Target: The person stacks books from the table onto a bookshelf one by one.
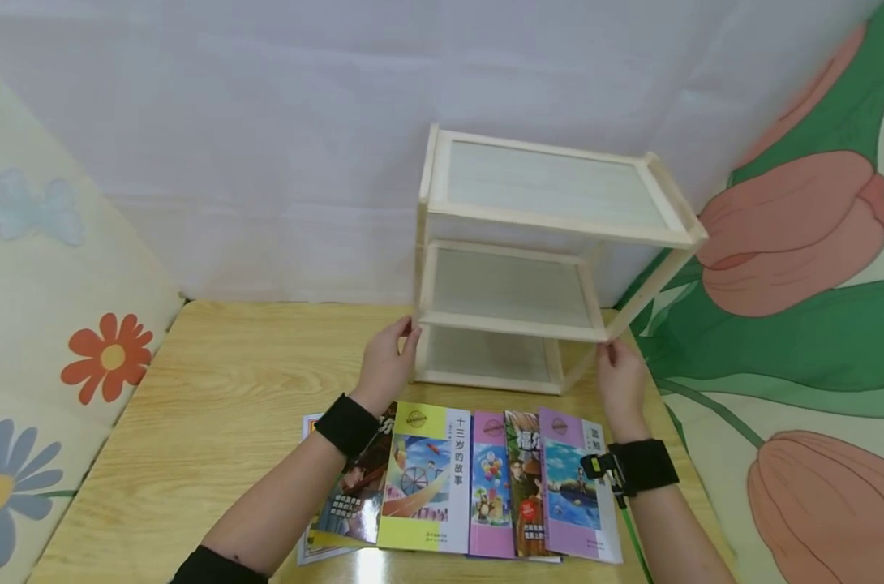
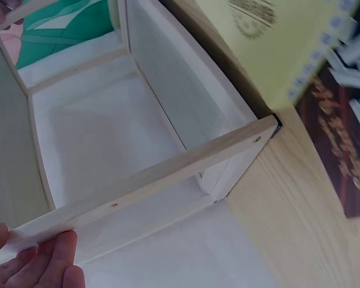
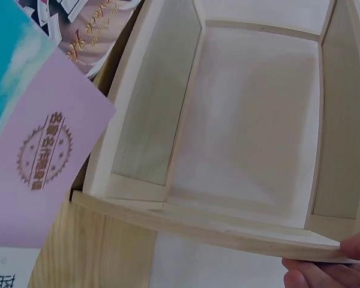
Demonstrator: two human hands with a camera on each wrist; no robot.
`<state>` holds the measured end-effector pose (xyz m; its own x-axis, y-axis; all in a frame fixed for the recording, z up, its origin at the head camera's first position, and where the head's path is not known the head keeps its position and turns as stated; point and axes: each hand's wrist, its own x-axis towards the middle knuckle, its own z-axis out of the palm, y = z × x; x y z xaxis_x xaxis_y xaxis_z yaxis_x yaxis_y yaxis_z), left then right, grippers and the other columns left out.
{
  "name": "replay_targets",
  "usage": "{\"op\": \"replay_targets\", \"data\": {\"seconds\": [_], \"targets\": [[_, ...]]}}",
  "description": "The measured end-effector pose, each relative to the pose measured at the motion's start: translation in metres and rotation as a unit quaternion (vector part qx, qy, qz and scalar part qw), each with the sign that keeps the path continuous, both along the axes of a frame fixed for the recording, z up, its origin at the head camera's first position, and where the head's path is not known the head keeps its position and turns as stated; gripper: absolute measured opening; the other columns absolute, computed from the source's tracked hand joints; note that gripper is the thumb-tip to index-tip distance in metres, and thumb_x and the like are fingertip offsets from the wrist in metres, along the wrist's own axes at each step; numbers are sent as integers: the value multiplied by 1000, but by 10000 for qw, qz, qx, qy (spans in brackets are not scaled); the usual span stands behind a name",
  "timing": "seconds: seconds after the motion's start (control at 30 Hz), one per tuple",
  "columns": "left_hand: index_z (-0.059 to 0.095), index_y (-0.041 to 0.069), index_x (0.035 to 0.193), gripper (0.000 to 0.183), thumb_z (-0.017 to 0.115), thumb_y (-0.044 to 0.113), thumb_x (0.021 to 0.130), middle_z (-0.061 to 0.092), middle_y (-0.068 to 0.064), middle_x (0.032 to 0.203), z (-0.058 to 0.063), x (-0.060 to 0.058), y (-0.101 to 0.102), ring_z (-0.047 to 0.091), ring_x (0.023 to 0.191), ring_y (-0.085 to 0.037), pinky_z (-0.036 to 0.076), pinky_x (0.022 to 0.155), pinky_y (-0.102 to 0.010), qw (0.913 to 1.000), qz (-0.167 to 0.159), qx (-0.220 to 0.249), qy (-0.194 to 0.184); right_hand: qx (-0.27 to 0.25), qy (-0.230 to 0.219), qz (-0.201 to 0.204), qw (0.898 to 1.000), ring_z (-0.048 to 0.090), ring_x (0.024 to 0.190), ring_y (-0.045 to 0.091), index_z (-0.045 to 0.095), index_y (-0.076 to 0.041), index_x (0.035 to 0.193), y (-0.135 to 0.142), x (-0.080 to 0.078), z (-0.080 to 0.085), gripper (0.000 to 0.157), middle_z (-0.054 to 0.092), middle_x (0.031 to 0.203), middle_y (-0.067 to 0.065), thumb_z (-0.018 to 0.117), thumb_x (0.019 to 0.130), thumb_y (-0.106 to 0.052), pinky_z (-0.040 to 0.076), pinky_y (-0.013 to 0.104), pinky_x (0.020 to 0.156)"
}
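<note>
A pale wooden shelf rack point(image 1: 518, 332) with three tiers is upright near the back of the table. Thumb and fingers of my left hand point(image 1: 387, 365) grip its left front post point(image 2: 150, 174), as the left wrist view also shows. On the other side, my right hand point(image 1: 622, 389) pinches the right front post point(image 3: 228, 235) around middle-tier height. Whether the rack's feet bear fully on the table I cannot tell. Several books lie overlapping in front of it, among them a yellow-and-white book point(image 1: 422, 487) and a purple one point(image 1: 577, 487) by the right wrist.
The wood-grain table point(image 1: 216, 389) reaches to a white cloth backdrop point(image 1: 281, 162). Flower-patterned panels stand at the left point(image 1: 19, 308) and right point(image 1: 785, 243). A green cable point(image 1: 635, 535) runs from the black right wristband point(image 1: 646, 466).
</note>
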<state>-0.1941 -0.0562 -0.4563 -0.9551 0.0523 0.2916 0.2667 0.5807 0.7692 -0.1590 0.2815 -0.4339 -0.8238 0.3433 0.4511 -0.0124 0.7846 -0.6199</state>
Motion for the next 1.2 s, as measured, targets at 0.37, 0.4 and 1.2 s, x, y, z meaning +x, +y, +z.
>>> {"op": "replay_targets", "data": {"seconds": [0.37,0.4,1.2], "targets": [[60,-1,119,33,52,21,96,64,-12,102,-2,10,-27,56,102,-26,44,88,-43,9978,397,-69,530,-70,59,263,9996,58,70,27,66,5,96,-27,-8,-1,21,65,82,19,53,94,-12,46,42,56],[60,-2,119,33,52,21,96,64,-13,103,-2,11,-29,56,102,-27,44,89,-44,9975,435,-88,552,-68,100,283,9995,58,68,28,66,5,94,-29,-9,-1,20,65,81,19,54,93,-11,46,42,55],[54,-4,128,43,46,27,98,58,-20,118,-6,23,-73,51,113,-31,42,93,-47,9935,1027,-24,492,-460,-177,791,9956,61,71,26,66,6,99,-78,-16,2,19,65,81,18,53,93,-8,52,40,57]]}}
